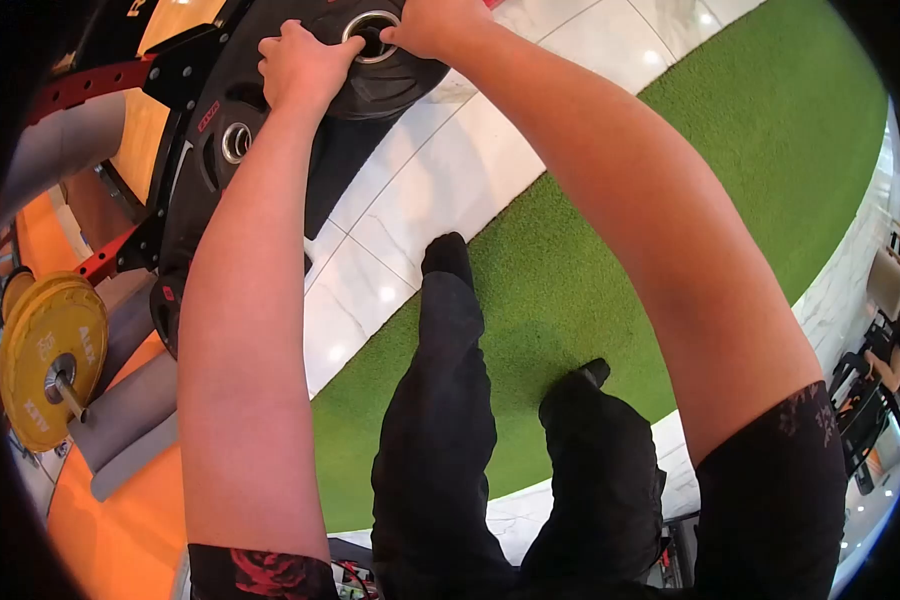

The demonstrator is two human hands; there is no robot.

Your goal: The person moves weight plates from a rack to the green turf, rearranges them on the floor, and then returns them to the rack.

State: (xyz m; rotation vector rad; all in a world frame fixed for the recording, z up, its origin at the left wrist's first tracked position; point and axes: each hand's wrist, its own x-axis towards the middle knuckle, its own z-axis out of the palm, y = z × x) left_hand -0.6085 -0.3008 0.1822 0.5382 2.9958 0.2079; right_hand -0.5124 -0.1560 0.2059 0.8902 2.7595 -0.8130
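A black weight plate with a silver metal ring around its centre hole is at the top of the view. My left hand is on the plate's left side, its thumb beside the ring and its fingers bent over the plate. From the other side my right hand grips the same plate, thumb at the ring's right edge; its other fingers are partly hidden or cut off by the frame. More black plates are close by on the left, one with its own metal ring.
A red and black rack frame stands at the left. Yellow plates sit on a metal bar lower left, beside grey padding. White tiles border green turf under my feet. Equipment stands far right.
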